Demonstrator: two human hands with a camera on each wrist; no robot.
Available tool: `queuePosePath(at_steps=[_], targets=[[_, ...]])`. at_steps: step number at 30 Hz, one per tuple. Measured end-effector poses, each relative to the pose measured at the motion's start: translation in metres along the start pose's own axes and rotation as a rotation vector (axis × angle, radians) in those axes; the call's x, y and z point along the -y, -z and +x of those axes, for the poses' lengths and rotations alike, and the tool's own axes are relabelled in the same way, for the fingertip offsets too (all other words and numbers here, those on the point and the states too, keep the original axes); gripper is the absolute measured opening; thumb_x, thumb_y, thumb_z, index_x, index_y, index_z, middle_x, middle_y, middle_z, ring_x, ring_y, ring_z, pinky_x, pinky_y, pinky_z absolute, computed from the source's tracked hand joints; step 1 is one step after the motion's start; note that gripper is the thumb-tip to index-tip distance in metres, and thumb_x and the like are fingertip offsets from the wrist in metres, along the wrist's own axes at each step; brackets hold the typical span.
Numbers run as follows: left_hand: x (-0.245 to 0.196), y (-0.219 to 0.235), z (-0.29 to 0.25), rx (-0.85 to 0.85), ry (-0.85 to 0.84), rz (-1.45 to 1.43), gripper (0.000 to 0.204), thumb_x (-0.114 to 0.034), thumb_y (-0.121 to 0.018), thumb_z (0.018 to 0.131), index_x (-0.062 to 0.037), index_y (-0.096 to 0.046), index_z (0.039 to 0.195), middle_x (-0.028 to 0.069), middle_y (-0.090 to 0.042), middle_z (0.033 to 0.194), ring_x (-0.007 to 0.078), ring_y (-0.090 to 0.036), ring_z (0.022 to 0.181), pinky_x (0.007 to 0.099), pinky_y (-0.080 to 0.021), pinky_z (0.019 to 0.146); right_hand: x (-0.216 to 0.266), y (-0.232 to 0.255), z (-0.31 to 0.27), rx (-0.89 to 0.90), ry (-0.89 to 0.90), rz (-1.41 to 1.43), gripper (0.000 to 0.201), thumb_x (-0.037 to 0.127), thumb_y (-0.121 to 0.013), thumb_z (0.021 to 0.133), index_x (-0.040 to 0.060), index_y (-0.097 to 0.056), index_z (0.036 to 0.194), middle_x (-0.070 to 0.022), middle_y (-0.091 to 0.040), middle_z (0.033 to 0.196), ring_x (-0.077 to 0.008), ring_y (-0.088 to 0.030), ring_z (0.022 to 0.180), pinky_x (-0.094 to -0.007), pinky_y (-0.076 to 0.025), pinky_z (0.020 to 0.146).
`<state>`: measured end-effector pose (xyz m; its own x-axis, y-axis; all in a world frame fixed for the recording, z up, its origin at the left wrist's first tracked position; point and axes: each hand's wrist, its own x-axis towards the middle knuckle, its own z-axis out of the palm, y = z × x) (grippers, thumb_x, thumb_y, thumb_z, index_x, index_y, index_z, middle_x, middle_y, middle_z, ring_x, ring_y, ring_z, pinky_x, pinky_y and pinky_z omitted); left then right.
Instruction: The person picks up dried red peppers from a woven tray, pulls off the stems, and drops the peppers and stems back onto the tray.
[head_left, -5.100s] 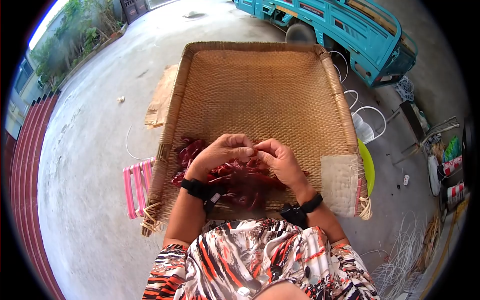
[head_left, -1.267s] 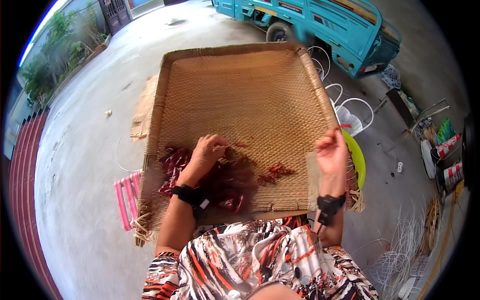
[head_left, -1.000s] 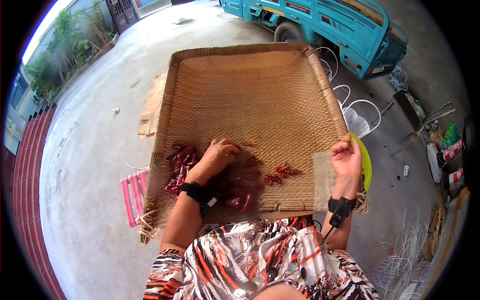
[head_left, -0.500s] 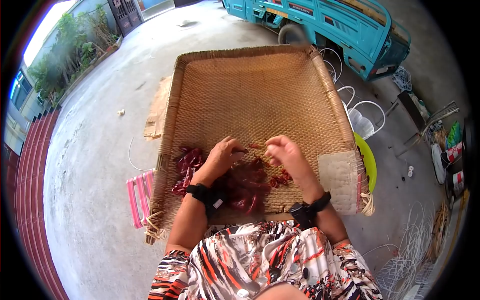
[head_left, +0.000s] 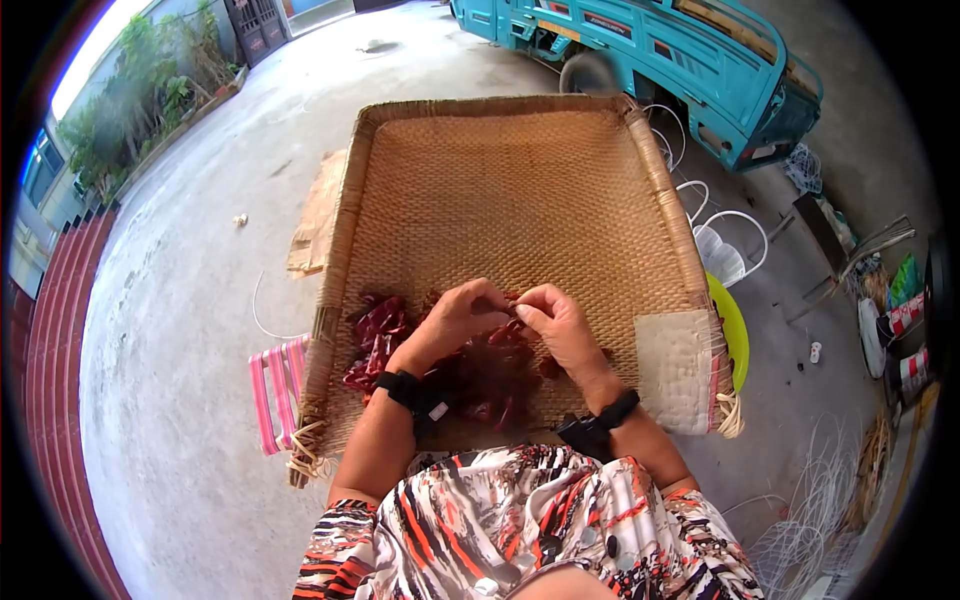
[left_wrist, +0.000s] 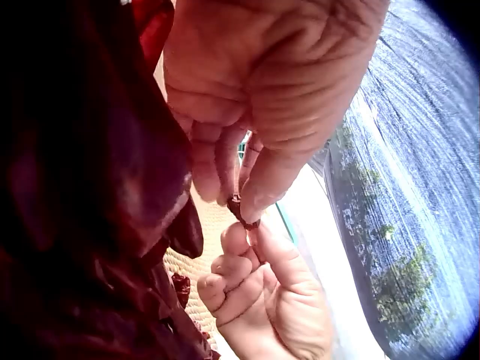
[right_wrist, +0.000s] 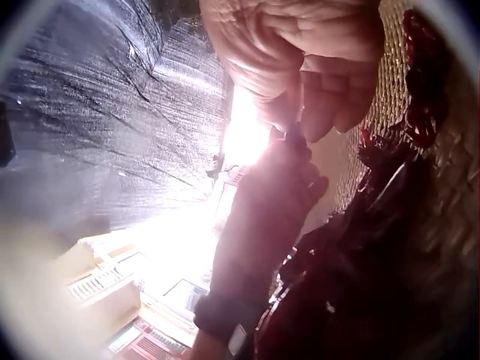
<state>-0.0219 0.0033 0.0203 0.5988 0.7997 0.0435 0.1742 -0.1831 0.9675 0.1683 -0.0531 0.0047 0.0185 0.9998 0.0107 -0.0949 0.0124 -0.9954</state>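
Over the near part of a woven tray [head_left: 500,200], my two hands meet fingertip to fingertip. My left hand [head_left: 462,315] pinches a small dark red piece of dried chili [left_wrist: 240,210] between thumb and fingers. From the other side, my right hand [head_left: 565,325] pinches the same piece with thumb and forefinger, its other fingers curled. Dried red chilies [head_left: 380,325] lie heaped under and left of the hands, partly hidden by the left forearm. The heap fills the left of the left wrist view, close to the camera. Smaller chili bits [head_left: 549,366] show beside my right wrist.
A cloth patch [head_left: 676,370] covers the tray's near right corner. Beyond the right rim are a yellow-green basin [head_left: 733,320] and a white bucket [head_left: 720,255]. A pink striped stool [head_left: 277,395] stands left. A teal cargo vehicle [head_left: 680,60] is parked at the far right.
My right hand has come from the tray's right rim, beside the basin, back leftward to the left hand's fingertips, and now pinches the chili piece. The left hand stays over the heap.
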Motion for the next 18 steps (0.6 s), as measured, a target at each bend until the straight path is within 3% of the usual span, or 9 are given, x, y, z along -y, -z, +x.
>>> queuePosePath(at_steps=[3,7,9,11,13,14,17,18], targets=[[0.003,0.000,0.000,-0.005,-0.051,0.130,0.017,-0.009,-0.070,0.083,-0.0016,-0.061,0.096,0.0050,-0.062,0.088,0.0129,-0.058,0.081,0.0288,-0.049,0.073,0.019,0.013,-0.004,-0.136,0.008,0.078,0.008,0.008,-0.060,0.092,0.0058,-0.059,0.099,0.0015,-0.060,0.086,-0.0063,-0.056,0.072,-0.0210,-0.049,0.065],[0.021,0.001,0.001,-0.026,-0.221,0.438,0.021,-0.010,-0.070,0.080,-0.0019,-0.061,0.098,0.0113,-0.062,0.089,0.0224,-0.060,0.081,0.0326,-0.050,0.075,0.031,0.070,-0.005,-0.415,0.039,0.460,0.013,0.011,-0.062,0.092,0.0063,-0.061,0.103,-0.0002,-0.062,0.084,-0.0059,-0.058,0.064,-0.0213,-0.052,0.058],[0.020,0.003,-0.001,0.013,-0.156,0.469,0.023,-0.013,-0.071,0.080,-0.0022,-0.061,0.097,0.0133,-0.062,0.091,0.0258,-0.060,0.085,0.0346,-0.049,0.078,0.034,0.112,-0.008,-0.471,0.093,0.673,0.015,0.012,-0.062,0.092,0.0047,-0.063,0.106,-0.0015,-0.065,0.085,-0.0068,-0.058,0.064,-0.0216,-0.052,0.058],[0.020,0.003,-0.002,0.038,-0.123,0.519,0.025,-0.016,-0.072,0.079,-0.0027,-0.061,0.097,0.0146,-0.062,0.092,0.0285,-0.060,0.089,0.0363,-0.049,0.080,0.031,0.163,-0.012,-0.405,0.146,0.884,0.018,0.014,-0.061,0.093,0.0038,-0.064,0.108,-0.0040,-0.068,0.089,-0.0080,-0.059,0.065,-0.0232,-0.051,0.059],[0.020,0.004,-0.003,0.054,-0.122,0.590,0.027,-0.018,-0.073,0.078,-0.0032,-0.062,0.098,0.0152,-0.062,0.093,0.0303,-0.059,0.093,0.0378,-0.048,0.083,0.036,0.193,-0.021,-0.489,0.192,1.071,0.016,0.016,-0.063,0.093,0.0017,-0.064,0.100,-0.0027,-0.068,0.087,-0.0081,-0.056,0.064,-0.0229,-0.049,0.060],[0.021,0.004,-0.003,0.051,-0.119,0.602,0.028,-0.019,-0.073,0.078,-0.0033,-0.062,0.098,0.0155,-0.061,0.094,0.0313,-0.058,0.093,0.0384,-0.047,0.084,0.035,0.204,-0.023,-0.573,0.290,1.074,0.018,0.017,-0.061,0.093,0.0002,-0.065,0.096,-0.0052,-0.068,0.089,-0.0102,-0.057,0.065,-0.0248,-0.049,0.060],[0.026,0.005,-0.002,0.047,-0.119,0.630,0.029,-0.021,-0.074,0.077,-0.0032,-0.062,0.097,0.0161,-0.060,0.094,0.0335,-0.057,0.094,0.0397,-0.047,0.085,0.049,0.193,-0.030,-0.728,0.219,1.207,0.019,0.018,-0.060,0.094,-0.0004,-0.065,0.094,-0.0073,-0.068,0.089,-0.0122,-0.058,0.066,-0.0270,-0.051,0.062],[0.027,0.003,-0.003,0.045,-0.122,0.628,0.029,-0.021,-0.074,0.077,-0.0030,-0.062,0.097,0.0161,-0.060,0.095,0.0337,-0.057,0.094,0.0397,-0.047,0.084,0.041,0.194,-0.027,-0.586,0.216,1.150,0.017,0.016,-0.058,0.094,-0.0001,-0.064,0.097,-0.0084,-0.068,0.089,-0.0118,-0.058,0.066,-0.0253,-0.052,0.062]])
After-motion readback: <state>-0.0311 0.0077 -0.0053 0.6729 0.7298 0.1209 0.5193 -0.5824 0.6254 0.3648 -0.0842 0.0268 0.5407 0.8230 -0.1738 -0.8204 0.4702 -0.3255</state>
